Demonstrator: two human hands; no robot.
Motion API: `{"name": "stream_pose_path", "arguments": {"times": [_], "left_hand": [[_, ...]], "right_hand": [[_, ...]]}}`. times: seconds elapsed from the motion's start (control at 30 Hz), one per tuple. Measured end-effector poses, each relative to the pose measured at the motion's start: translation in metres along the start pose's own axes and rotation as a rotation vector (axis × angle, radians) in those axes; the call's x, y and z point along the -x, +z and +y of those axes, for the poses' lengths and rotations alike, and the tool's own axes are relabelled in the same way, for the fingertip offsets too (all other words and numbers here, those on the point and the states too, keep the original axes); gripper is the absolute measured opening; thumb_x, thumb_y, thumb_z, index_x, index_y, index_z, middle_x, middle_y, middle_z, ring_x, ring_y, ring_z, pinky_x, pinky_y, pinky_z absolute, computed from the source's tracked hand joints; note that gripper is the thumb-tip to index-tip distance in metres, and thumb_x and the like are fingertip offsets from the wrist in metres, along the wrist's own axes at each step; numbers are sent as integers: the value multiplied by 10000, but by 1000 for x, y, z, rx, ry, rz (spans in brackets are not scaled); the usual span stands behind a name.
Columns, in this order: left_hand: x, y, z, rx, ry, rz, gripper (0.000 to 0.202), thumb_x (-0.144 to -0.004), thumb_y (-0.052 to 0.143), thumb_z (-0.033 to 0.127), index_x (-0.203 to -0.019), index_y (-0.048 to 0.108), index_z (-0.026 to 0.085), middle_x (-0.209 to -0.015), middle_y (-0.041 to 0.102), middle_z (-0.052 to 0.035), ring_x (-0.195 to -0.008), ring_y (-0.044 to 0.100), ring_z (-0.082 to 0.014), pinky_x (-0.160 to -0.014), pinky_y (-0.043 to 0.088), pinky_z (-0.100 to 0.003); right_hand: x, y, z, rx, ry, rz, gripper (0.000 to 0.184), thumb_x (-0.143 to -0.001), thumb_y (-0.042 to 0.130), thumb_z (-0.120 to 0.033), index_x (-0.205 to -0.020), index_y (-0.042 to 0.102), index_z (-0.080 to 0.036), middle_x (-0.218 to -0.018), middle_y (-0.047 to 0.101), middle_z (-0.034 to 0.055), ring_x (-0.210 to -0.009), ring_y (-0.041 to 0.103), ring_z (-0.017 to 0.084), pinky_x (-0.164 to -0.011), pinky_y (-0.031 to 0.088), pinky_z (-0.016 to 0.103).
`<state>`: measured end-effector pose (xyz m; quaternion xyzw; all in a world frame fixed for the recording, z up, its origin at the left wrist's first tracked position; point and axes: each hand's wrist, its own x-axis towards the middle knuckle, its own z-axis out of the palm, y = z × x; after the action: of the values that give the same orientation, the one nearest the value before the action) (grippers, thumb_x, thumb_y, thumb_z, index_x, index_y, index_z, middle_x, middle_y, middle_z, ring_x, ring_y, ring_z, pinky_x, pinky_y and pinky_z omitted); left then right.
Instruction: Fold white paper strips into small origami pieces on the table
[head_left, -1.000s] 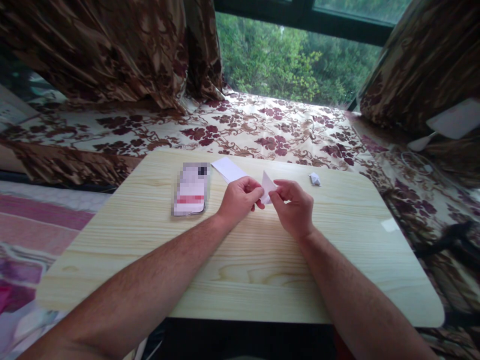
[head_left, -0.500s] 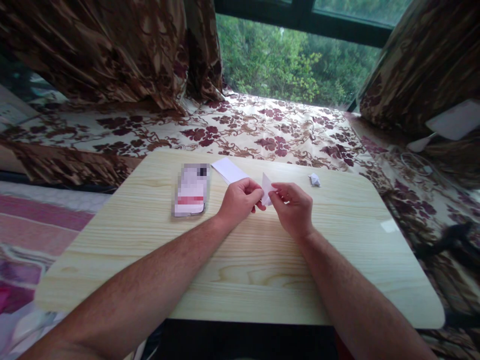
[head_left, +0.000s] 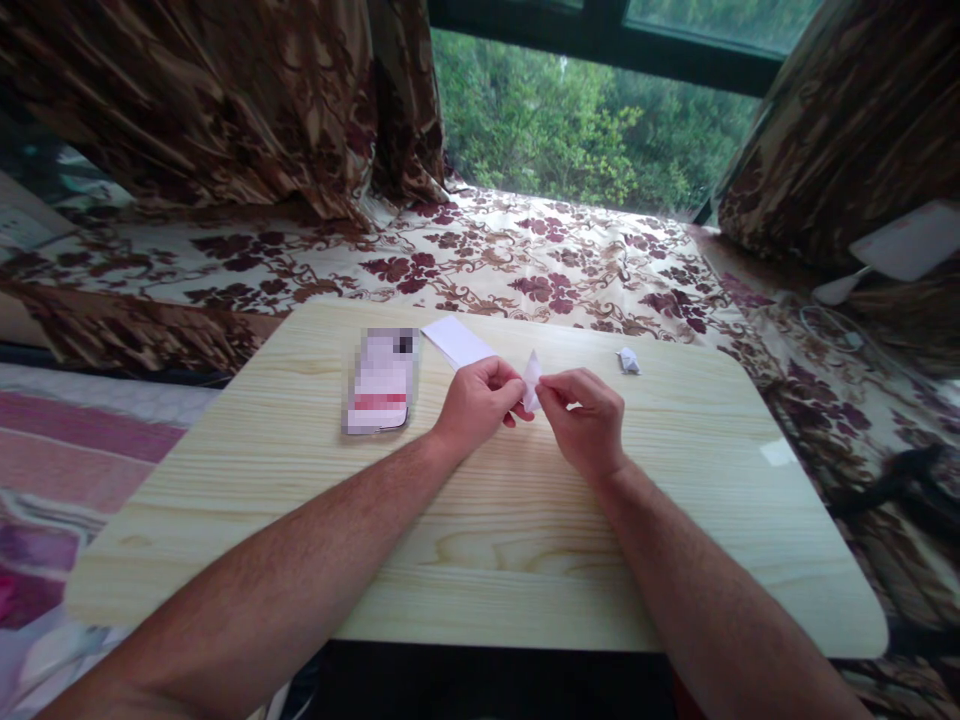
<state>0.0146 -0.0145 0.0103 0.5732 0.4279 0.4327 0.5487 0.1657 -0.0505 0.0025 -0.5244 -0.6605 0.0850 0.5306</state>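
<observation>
Between my hands, above the wooden table point(head_left: 510, 530), is a small piece of folded white paper point(head_left: 532, 375) with a pointed top. My left hand point(head_left: 486, 398) pinches its left side between thumb and fingers. On the other side, my right hand point(head_left: 585, 412) grips the paper's right edge with thumb and forefinger. Fingers cover the paper's lower part, so its full folded shape is hidden. Just behind my left hand lies a stack of white paper point(head_left: 456, 341). A small folded white paper piece point(head_left: 629, 361) rests to the right, beyond my right hand.
A phone point(head_left: 381, 385), blurred out by pixels, lies left of my left hand. The table's far edge meets a floral-covered ledge point(head_left: 547, 270) below the window. A white lamp-like object point(head_left: 907, 242) stands at the right.
The folded paper between my hands has turned and looks narrower. My right fingertips have shifted slightly down along its edge, while my left hand stays almost in place.
</observation>
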Motion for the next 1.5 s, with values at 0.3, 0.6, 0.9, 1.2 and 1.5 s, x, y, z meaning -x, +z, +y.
{"name": "stream_pose_path", "arguments": {"times": [0.3, 0.6, 0.9, 1.2, 1.5], "left_hand": [[2, 0, 0, -43, 49, 26, 143, -763, 626, 267, -709, 536, 171, -595, 661, -6, -505, 644, -129, -429, 460, -194], [4, 1, -3, -147, 135, 104, 142, -766, 627, 253, -685, 535, 181, -567, 621, 22, -521, 614, -112, -473, 416, -186], [5, 0, -3, -184, 171, 135, 133, -760, 617, 237, -666, 536, 187, -572, 613, 29, -525, 591, -111, -494, 416, -199], [4, 2, 0, -93, 127, 99, 119, -781, 623, 268, -729, 574, 173, -593, 648, 11, -533, 631, -117, -486, 461, -195], [2, 4, 2, 63, 18, 44, 210, -728, 711, 320, -746, 594, 148, -642, 690, -31, -571, 682, -159, -494, 525, -229]], "right_hand": [[1, 0, -1, -17, -22, -13, 120, -852, 604, -154, -820, 706, -208, -726, 634, 13, -641, 576, 128, -602, 482, 257], [0, -2, -5, -2, -60, -23, 120, -856, 601, -146, -809, 696, -203, -722, 627, 9, -645, 572, 121, -614, 486, 251], [0, -2, -7, -3, -77, -26, 128, -861, 594, -159, -817, 701, -214, -749, 646, 18, -658, 593, 126, -609, 495, 251], [0, -1, -4, 75, -111, 22, 159, -847, 606, -135, -931, 711, -219, -747, 648, 13, -651, 588, 129, -658, 518, 264], [1, -2, -2, 110, -127, 74, 133, -857, 618, -165, -895, 726, -234, -833, 652, 42, -711, 615, 143, -652, 519, 276]]}}
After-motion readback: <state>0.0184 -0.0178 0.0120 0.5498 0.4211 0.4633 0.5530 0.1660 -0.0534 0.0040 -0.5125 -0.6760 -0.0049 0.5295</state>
